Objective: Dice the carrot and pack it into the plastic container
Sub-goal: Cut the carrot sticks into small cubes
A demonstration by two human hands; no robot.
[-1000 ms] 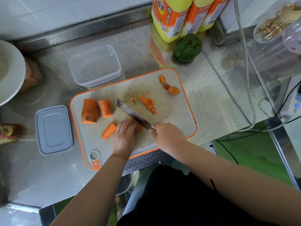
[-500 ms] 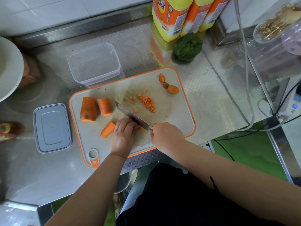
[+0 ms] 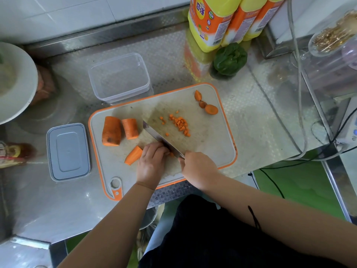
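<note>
On the orange-rimmed cutting board [image 3: 212,144] lie two thick carrot chunks [image 3: 112,131] [image 3: 130,128], a wedge-shaped carrot piece [image 3: 133,155], a small heap of diced carrot [image 3: 180,124] and carrot end scraps [image 3: 209,108]. My right hand [image 3: 199,168] grips the handle of a knife [image 3: 160,138], whose blade rests on the board. My left hand [image 3: 151,163] presses carrot strips against the blade; the strips are mostly hidden under my fingers. The clear plastic container [image 3: 119,78] stands open behind the board.
The container's grey lid [image 3: 67,151] lies left of the board. Yellow bottles [image 3: 210,22] and a green vegetable [image 3: 229,59] stand at the back. A white bowl [image 3: 17,82] sits far left; cables [image 3: 299,93] and a clear jar [image 3: 332,41] are at the right.
The knife has stayed at the carrot strips with small chopping motions. Both hands have kept their place; the view has shifted slightly.
</note>
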